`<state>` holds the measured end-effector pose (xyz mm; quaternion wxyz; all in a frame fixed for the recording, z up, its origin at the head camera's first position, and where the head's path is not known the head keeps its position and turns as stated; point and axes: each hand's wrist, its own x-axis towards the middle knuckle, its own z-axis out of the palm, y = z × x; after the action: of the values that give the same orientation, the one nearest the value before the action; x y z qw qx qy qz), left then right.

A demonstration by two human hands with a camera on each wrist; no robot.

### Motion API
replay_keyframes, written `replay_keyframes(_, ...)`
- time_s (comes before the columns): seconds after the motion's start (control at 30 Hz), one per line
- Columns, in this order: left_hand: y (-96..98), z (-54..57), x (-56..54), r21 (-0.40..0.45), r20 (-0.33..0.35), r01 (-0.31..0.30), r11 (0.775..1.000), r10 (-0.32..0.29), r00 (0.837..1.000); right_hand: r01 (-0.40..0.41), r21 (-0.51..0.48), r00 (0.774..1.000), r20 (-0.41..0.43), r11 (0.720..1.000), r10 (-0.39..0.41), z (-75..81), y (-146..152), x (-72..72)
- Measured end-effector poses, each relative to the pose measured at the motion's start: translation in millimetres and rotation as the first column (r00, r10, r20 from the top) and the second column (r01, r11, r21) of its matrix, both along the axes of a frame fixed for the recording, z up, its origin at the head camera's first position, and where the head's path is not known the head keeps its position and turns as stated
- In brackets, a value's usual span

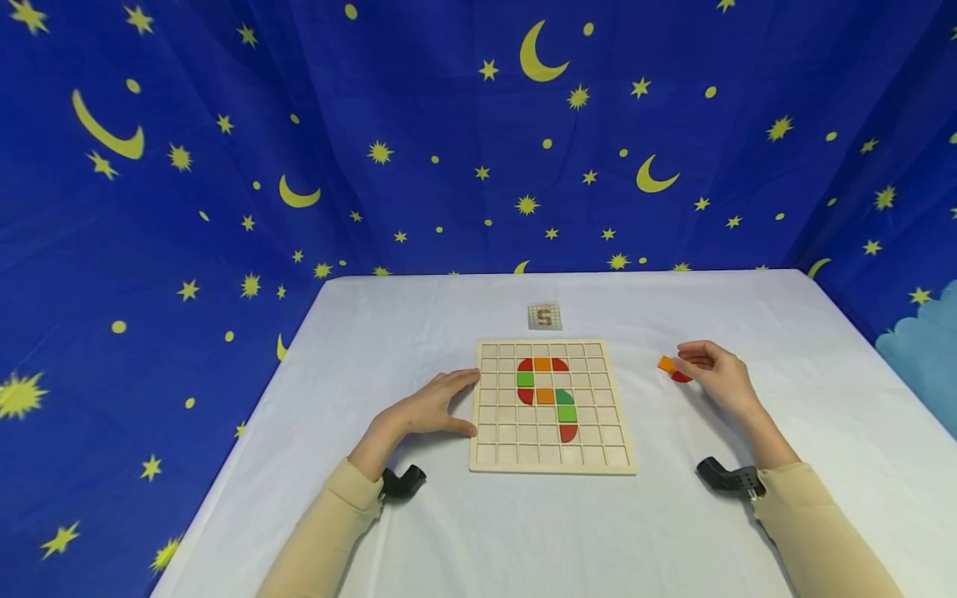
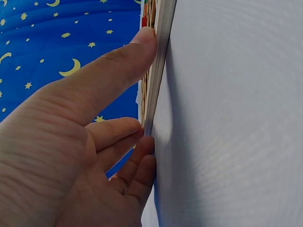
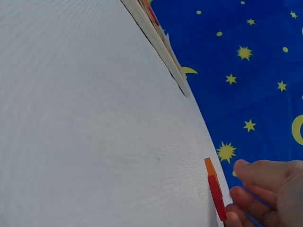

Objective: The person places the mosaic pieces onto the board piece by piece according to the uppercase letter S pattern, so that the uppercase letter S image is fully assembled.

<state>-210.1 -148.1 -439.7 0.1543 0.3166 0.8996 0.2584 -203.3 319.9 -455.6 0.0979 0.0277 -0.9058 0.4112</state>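
Observation:
A wooden grid board (image 1: 553, 454) lies on the table, with red, orange and green tiles forming a curved figure in its cells. My left hand (image 1: 434, 405) rests at the board's left edge, thumb and fingers spread along it; the left wrist view shows the thumb (image 2: 137, 47) touching the rim. Right of the board, my right hand (image 1: 719, 378) hovers over a loose orange tile (image 1: 666, 364) and a red tile (image 1: 681, 377). In the right wrist view the fingertips are close beside the red tile (image 3: 217, 198), and the thumb stands apart from both tiles. Contact there is hard to tell.
Behind the board lies a small pattern card (image 1: 544, 316) showing a similar figure on a grid. White cloth covers the table (image 1: 419, 324). A blue curtain (image 1: 449, 108) with moons and stars hangs around the back and sides. Black wrist mounts (image 1: 725, 479) sit at both sleeves.

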Motion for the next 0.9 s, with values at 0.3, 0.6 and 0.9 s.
replay_keyframes(0.3,0.0,0.2,-0.1,0.007,0.002,0.002,1.0,-0.002,1.0,-0.001,0.121,0.994,-0.11,0.993,0.014,-14.5,-5,-3.1)
replay_keyframes(0.6,-1.2,0.5,0.0,0.004,0.001,-0.002,1.0,0.002,1.0,0.027,0.186,0.98,-0.199,0.982,0.01,-20.8,-14,-6.5)
replay_keyframes(0.9,0.2,0.0,0.2,0.002,0.002,0.002,1.0,-0.002,1.0,-0.009,0.08,0.975,-0.222,0.997,0.027,-3.4,-14,-2.3)
